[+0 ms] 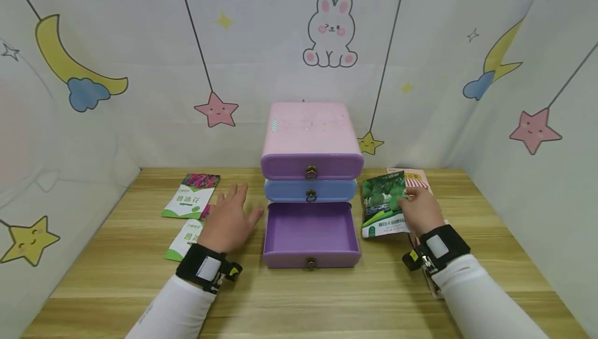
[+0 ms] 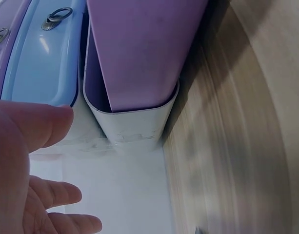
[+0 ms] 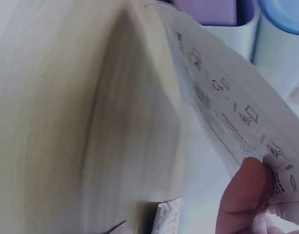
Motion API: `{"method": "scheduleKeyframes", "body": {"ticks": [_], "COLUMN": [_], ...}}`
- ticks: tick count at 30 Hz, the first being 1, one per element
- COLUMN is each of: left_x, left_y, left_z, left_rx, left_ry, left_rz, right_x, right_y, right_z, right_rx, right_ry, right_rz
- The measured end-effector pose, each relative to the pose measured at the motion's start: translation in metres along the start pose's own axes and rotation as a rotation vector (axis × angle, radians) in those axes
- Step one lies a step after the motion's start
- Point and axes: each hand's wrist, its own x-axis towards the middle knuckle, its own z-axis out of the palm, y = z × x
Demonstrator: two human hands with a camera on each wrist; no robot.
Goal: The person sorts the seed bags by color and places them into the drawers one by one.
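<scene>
A small three-drawer cabinet (image 1: 312, 129) with a pink top stands at the back middle of the table. Its bottom purple drawer (image 1: 312, 260) is pulled out and bare inside; the blue drawer (image 1: 291, 190) and top purple drawer (image 1: 285, 167) are closed. My right hand (image 1: 422, 212) pinches a green seed packet (image 1: 384, 204) by its right edge, off the table; the printed white back of that packet (image 3: 237, 97) shows in the right wrist view. My left hand (image 1: 228, 221) has its fingers spread, holding nothing, left of the drawer and above two seed packets with pink flowers (image 1: 189, 199).
Partly under my right hand and forearm lie pinkish packets (image 1: 416, 175) on the right of the wooden table (image 1: 299, 302). A patterned white cloth (image 1: 280, 43) hangs behind the cabinet and along both sides.
</scene>
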Motion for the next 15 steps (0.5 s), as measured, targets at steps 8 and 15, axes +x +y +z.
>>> {"method": "scheduleKeyframes", "body": {"ticks": [8,15], "left_x": [-0.004,-0.007], "left_y": [0.003,0.006], "left_z": [-0.002,-0.006], "left_rx": [-0.059,-0.118], "left_ry": [0.001,0.015], "left_rz": [-0.012,0.006], "right_x": [-0.014,-0.03], "right_y": [-0.005,-0.008], "right_z": [-0.008,-0.01], "right_rx": [0.215,0.363], "right_ry": [0.055,0.062], "right_rz": [0.051,0.074]}}
